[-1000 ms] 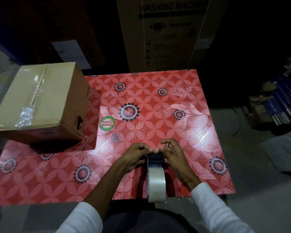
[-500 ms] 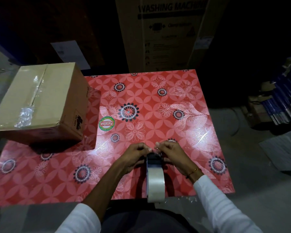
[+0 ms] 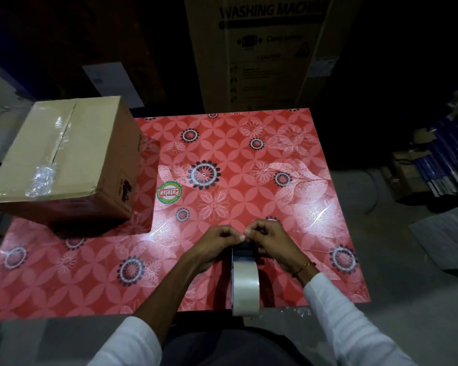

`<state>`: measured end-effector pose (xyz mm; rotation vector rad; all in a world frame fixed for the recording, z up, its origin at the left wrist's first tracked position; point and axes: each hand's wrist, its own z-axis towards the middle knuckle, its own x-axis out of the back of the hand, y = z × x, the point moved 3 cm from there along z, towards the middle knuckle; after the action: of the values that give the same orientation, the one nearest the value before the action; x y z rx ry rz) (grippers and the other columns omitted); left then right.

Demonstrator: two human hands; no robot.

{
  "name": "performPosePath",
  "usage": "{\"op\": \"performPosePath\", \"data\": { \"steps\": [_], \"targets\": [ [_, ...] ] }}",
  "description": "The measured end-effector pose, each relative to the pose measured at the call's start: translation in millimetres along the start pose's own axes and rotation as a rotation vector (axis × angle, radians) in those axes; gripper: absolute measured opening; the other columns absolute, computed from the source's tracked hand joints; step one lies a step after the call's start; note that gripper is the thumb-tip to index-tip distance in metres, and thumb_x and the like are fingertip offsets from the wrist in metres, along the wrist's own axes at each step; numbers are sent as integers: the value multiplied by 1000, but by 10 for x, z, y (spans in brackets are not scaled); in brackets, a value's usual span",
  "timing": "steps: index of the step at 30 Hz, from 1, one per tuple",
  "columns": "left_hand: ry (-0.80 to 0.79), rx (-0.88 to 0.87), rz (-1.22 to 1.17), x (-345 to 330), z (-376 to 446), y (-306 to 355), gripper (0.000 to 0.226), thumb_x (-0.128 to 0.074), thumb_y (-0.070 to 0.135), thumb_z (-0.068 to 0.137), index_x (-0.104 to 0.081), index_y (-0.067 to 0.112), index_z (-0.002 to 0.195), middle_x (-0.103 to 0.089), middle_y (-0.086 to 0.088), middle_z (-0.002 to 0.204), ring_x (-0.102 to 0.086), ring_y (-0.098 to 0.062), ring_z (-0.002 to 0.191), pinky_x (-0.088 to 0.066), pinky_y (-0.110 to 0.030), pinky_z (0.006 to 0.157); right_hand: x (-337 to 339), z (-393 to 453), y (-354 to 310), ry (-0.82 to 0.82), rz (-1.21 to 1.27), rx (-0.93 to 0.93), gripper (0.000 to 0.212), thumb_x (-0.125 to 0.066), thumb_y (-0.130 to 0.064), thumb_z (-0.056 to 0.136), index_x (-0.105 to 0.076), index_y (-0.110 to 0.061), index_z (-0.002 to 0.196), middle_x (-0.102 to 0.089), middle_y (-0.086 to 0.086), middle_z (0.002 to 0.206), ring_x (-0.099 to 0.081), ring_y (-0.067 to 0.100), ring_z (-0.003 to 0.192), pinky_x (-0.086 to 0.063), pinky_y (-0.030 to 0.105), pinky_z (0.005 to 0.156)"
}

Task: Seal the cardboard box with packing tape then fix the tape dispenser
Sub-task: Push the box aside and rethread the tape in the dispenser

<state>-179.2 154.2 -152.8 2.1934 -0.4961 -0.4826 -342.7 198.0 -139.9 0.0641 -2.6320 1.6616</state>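
Note:
A closed cardboard box [image 3: 72, 159] stands at the table's far left, with clear tape along its top seam and a crumpled wad of tape near its front edge. The tape dispenser [image 3: 245, 281] stands upright at the table's near edge, its roll of clear tape facing me. My left hand [image 3: 217, 243] and my right hand [image 3: 269, 240] meet over the dispenser's dark front end. Their fingertips are pinched together there, on the clear tape end as far as I can tell. The dispenser's front part is hidden under my fingers.
The red floral table [image 3: 249, 154] has a round green sticker [image 3: 169, 192] near its middle. A tall washing machine carton [image 3: 270, 51] stands behind the table. Stacked books and flat cardboard [image 3: 439, 170] lie on the floor to the right.
Both hands stayed pinched at the dispenser's front. The right hand's fingers drew in closer to the left hand's. The dispenser and the box did not move.

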Motion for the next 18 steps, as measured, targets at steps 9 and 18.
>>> {"op": "performPosePath", "data": {
  "steps": [9,18],
  "targets": [
    [75,-31,34,-19,28,-31,18,-71,14,89,-65,13,72,-64,-5,70,-54,-12,61,-43,-19,53,-8,4,12,13,18,32,22,-63,-18,98,-71,-22,79,-66,-2,74,-57,6,67,-45,19,54],
    [61,-129,103,36,-15,-35,12,-74,6,84,-71,14,76,-76,-4,86,-71,-12,84,-53,-18,73,10,5,108,54,51,27,18,-66,-19,96,-71,-19,78,-64,-5,73,-57,9,69,-46,25,57]
  ]
}}
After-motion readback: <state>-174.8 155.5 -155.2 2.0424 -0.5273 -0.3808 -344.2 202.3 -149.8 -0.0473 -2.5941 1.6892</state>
